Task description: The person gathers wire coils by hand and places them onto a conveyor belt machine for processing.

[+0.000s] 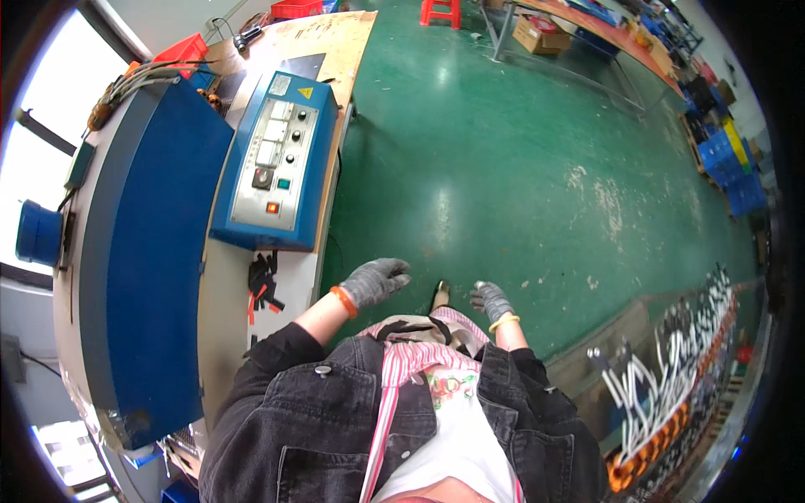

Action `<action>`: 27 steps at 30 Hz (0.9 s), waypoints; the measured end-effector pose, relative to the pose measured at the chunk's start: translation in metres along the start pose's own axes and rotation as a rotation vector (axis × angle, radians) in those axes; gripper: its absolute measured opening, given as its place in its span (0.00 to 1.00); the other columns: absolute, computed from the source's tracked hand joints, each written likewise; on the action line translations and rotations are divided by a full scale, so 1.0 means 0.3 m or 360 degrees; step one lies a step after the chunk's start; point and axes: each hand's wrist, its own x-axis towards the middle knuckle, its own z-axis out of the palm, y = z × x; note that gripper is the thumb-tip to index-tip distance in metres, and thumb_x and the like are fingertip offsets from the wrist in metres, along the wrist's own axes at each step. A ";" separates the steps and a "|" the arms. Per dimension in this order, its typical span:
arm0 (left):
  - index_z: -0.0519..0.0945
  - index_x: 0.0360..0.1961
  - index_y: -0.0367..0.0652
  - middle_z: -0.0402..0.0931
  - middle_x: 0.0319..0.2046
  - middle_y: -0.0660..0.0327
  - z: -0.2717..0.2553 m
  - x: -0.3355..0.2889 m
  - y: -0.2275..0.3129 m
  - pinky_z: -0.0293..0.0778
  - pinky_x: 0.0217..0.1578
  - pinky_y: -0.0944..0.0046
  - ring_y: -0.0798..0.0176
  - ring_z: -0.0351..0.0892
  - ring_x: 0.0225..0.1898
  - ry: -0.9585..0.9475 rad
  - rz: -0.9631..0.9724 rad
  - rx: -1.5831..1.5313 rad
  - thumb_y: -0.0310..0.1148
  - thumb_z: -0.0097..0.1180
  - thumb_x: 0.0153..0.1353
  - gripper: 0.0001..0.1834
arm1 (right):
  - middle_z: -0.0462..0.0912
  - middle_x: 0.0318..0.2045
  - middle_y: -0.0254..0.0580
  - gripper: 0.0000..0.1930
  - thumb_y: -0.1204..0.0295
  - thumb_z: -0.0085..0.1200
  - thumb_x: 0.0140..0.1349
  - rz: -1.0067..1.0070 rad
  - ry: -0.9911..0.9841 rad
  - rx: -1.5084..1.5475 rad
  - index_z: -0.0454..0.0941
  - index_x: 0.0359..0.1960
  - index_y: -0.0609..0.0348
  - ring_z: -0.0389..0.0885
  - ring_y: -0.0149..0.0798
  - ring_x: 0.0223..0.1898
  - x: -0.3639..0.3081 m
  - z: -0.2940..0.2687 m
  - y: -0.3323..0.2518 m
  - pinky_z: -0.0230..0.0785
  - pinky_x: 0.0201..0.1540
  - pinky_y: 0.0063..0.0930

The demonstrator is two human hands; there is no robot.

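Observation:
My left hand (375, 282), in a grey glove with an orange band at the wrist, hangs over the floor in front of me. Its fingers are loosely stretched out and hold nothing. On the other side of my body is my right hand (492, 303), gloved in grey with a yellow band at the wrist, fingers slightly bent and apart, also holding nothing. Nearest to the left hand is a white surface (298, 277) with a heap of short black strips (264, 281) and a few red ones. Beyond it stands a blue control box (314, 168) with knobs, meters and a lit red switch.
A large blue machine housing (163, 251) stands at my left. Ahead of it is a wooden workbench (344, 42) with red bins. At lower right, a rack carries many white cables and orange coils (646, 436). Blue crates (725, 159) stand far right on the green floor (503, 168).

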 end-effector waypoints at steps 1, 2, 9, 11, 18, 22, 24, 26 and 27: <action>0.72 0.47 0.37 0.75 0.42 0.52 -0.030 0.090 0.015 0.68 0.46 0.65 0.58 0.74 0.45 0.0012 -0.0014 -0.0010 0.39 0.53 0.57 0.21 | 0.78 0.35 0.41 0.18 0.57 0.48 0.59 0.0004 -0.0011 -0.0017 0.70 0.45 0.55 0.77 0.37 0.34 0.063 -0.013 -0.044 0.70 0.36 0.33; 0.72 0.47 0.37 0.75 0.42 0.52 -0.059 0.176 0.025 0.68 0.46 0.64 0.57 0.74 0.45 -0.0016 -0.0033 -0.0004 0.39 0.52 0.57 0.21 | 0.78 0.35 0.40 0.18 0.58 0.48 0.59 -0.0018 -0.0044 -0.0018 0.69 0.46 0.54 0.76 0.37 0.33 0.129 -0.021 -0.094 0.70 0.36 0.33; 0.73 0.46 0.37 0.75 0.42 0.51 -0.233 0.570 -0.011 0.68 0.46 0.63 0.56 0.74 0.45 0.0369 -0.0300 -0.0159 0.40 0.52 0.56 0.20 | 0.77 0.33 0.38 0.17 0.58 0.50 0.57 -0.0284 -0.0300 -0.0303 0.69 0.43 0.53 0.76 0.34 0.30 0.575 -0.153 -0.761 0.70 0.31 0.29; 0.74 0.46 0.37 0.75 0.42 0.50 -0.267 0.624 -0.009 0.68 0.46 0.63 0.55 0.74 0.45 0.0450 -0.0422 -0.0240 0.40 0.53 0.56 0.20 | 0.78 0.36 0.40 0.18 0.57 0.50 0.57 -0.0313 -0.0395 -0.0356 0.69 0.45 0.53 0.77 0.37 0.31 0.688 -0.167 -0.933 0.71 0.30 0.30; 0.73 0.46 0.36 0.75 0.43 0.50 -0.462 0.883 -0.065 0.68 0.47 0.63 0.55 0.74 0.45 0.0695 -0.0627 -0.0576 0.40 0.53 0.56 0.21 | 0.78 0.36 0.40 0.19 0.57 0.52 0.56 -0.0438 -0.0530 -0.0500 0.69 0.46 0.53 0.78 0.37 0.32 0.958 0.111 -1.478 0.72 0.32 0.30; 0.75 0.45 0.38 0.75 0.41 0.49 -0.660 1.073 -0.061 0.68 0.46 0.62 0.52 0.74 0.44 0.0760 -0.0588 -0.0550 0.39 0.52 0.56 0.19 | 0.78 0.35 0.40 0.17 0.60 0.51 0.57 -0.0462 -0.0679 -0.0689 0.69 0.45 0.53 0.78 0.37 0.31 1.088 0.228 -1.671 0.71 0.30 0.28; 0.72 0.47 0.37 0.75 0.42 0.51 -0.814 1.174 -0.077 0.68 0.47 0.63 0.56 0.74 0.45 0.0786 -0.0465 -0.0499 0.39 0.52 0.57 0.20 | 0.78 0.33 0.39 0.15 0.61 0.51 0.57 -0.0297 -0.0681 -0.0775 0.70 0.43 0.53 0.77 0.36 0.29 1.158 0.268 -1.764 0.71 0.28 0.26; 0.72 0.47 0.38 0.75 0.43 0.51 -0.968 1.259 -0.075 0.68 0.47 0.63 0.56 0.74 0.46 0.0753 -0.0439 -0.0473 0.39 0.52 0.57 0.20 | 0.77 0.32 0.39 0.14 0.62 0.51 0.57 -0.0249 -0.0735 -0.0576 0.70 0.42 0.53 0.76 0.35 0.26 1.246 0.321 -1.881 0.71 0.25 0.25; 0.72 0.48 0.38 0.75 0.43 0.52 -1.020 1.296 -0.082 0.68 0.47 0.63 0.56 0.74 0.46 0.0848 -0.0430 -0.0420 0.39 0.52 0.57 0.20 | 0.77 0.31 0.39 0.15 0.62 0.51 0.57 -0.0274 -0.0700 -0.0618 0.69 0.43 0.53 0.76 0.34 0.26 1.280 0.337 -1.927 0.70 0.24 0.25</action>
